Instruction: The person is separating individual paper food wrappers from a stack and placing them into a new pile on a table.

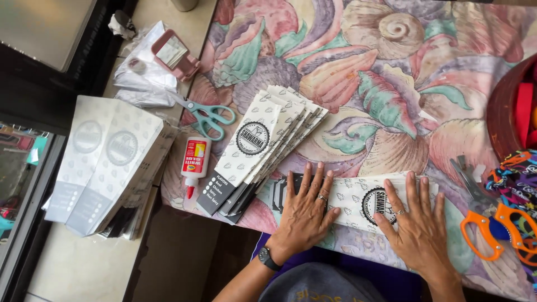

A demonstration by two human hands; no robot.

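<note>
My left hand [305, 210] and my right hand [411, 223] lie flat, fingers spread, pressing down on a long white printed paper sleeve [355, 196] at the near edge of the table. The sleeve has a round dark emblem between my hands. A fanned stack of similar flat paper sleeves [254, 151] lies just left of my left hand. A small glue bottle [194, 165] with a red label and red tip lies beside that stack. I wear a dark watch on my left wrist.
Teal scissors [210, 117] lie above the glue. Orange scissors [492, 229] and metal clips sit at the right by colourful ribbon. A stack of uncut white sleeves [106, 162] rests on the left counter. A brown bowl [503, 109] stands at the right edge on the floral tablecloth [391, 84].
</note>
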